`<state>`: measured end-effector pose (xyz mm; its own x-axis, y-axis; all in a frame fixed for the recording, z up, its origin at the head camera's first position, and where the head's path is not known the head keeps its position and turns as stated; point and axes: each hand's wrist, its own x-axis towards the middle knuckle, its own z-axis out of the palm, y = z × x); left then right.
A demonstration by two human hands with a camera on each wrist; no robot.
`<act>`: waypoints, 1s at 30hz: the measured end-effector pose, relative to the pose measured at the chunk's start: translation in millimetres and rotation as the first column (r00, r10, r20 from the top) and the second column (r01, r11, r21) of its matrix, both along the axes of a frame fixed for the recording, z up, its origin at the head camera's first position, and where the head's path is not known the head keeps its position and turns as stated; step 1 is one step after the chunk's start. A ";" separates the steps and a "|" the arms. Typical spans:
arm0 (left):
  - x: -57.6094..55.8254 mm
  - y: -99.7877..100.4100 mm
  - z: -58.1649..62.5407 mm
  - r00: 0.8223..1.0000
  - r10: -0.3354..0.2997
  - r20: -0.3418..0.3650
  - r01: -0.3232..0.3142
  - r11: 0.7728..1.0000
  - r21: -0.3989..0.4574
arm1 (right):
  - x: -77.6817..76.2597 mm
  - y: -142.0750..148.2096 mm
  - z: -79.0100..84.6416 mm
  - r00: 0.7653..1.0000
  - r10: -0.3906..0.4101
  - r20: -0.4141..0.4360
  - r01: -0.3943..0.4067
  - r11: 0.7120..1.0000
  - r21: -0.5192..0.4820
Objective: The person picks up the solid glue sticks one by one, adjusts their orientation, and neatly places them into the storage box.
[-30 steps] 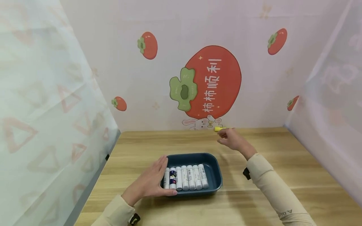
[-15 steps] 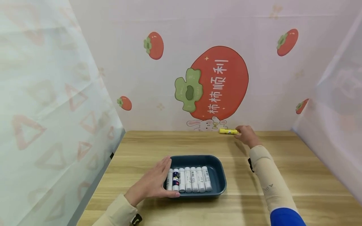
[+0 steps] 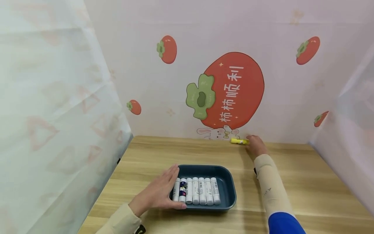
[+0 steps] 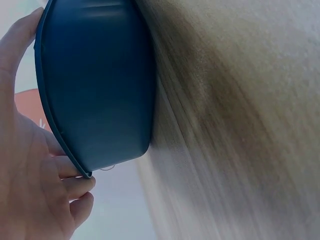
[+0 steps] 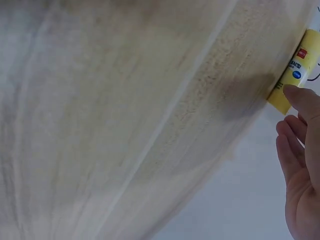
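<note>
My left hand [image 3: 159, 191] holds the left end of a dark blue tray [image 3: 230, 187], thumb on the near rim and fingers at the far one. In the left wrist view its fingers hook over the rim beside the tray's outer wall [image 4: 100, 95]. A row of white glue sticks [image 3: 202, 191] lies inside, with one dark-purple-labelled glue stick [image 3: 182, 189] near the left. At the table's back edge, my right hand [image 3: 256, 146] pinches the right end of a yellow glue stick [image 5: 296, 70]. Its thumb lies on the tube; the index finger is mostly hidden.
The wood-grain table [image 3: 155, 152] meets a persimmon-printed back curtain [image 3: 172, 84] right behind the yellow glue stick. Hanging sheets close off the left and right sides. Inside the tray, a strip of bare floor shows right of the row.
My right hand has reached across to the right end of the yellow glue stick and now pinches it. My left hand stays on the tray. The head view has shifted slightly.
</note>
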<state>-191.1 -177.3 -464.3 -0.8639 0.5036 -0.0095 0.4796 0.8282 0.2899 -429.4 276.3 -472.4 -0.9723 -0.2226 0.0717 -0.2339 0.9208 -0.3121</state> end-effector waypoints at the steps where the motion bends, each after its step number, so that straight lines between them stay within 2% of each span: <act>1: 0.1 1.0 0.2 1.000 -0.002 0.008 0.002 1.000 0.001 | 0.2 1.4 -1.3 1.000 0.014 -0.016 -0.014 1.000 0.028; 5: -0.5 3.6 0.9 1.000 -0.003 0.019 0.003 1.000 -0.006 | 1.5 3.5 -1.7 0.998 0.045 -0.046 -0.040 0.995 0.096; 10: -0.4 2.9 1.3 1.000 -0.010 0.011 0.010 1.000 -0.005 | 3.6 2.7 0.4 0.992 0.101 -0.073 -0.094 0.991 0.099; 15: -1.2 0.7 1.8 1.000 0.001 0.022 -0.001 1.000 -0.004 | 0.7 2.5 -5.1 0.993 0.111 -0.033 -0.110 0.993 0.032; 19: -1.5 1.2 2.3 0.999 0.008 0.046 -0.008 1.000 0.009 | 4.6 4.4 -3.1 0.996 0.095 0.003 -0.094 0.995 -0.034; 22: -2.3 0.3 3.9 0.998 0.006 0.059 -0.006 1.000 0.009 | 9.1 3.1 2.4 0.991 0.124 -0.042 -0.127 0.988 -0.083; 26: -5.4 -0.7 8.5 0.998 0.002 0.060 -0.002 1.000 0.007 | 19.4 -1.5 18.5 0.970 0.197 -0.143 -0.215 0.969 -0.122; 30: -8.3 -0.8 14.7 0.997 0.008 0.077 -0.009 1.000 0.011 | 35.1 -8.1 37.4 0.956 0.250 -0.152 -0.271 0.953 -0.134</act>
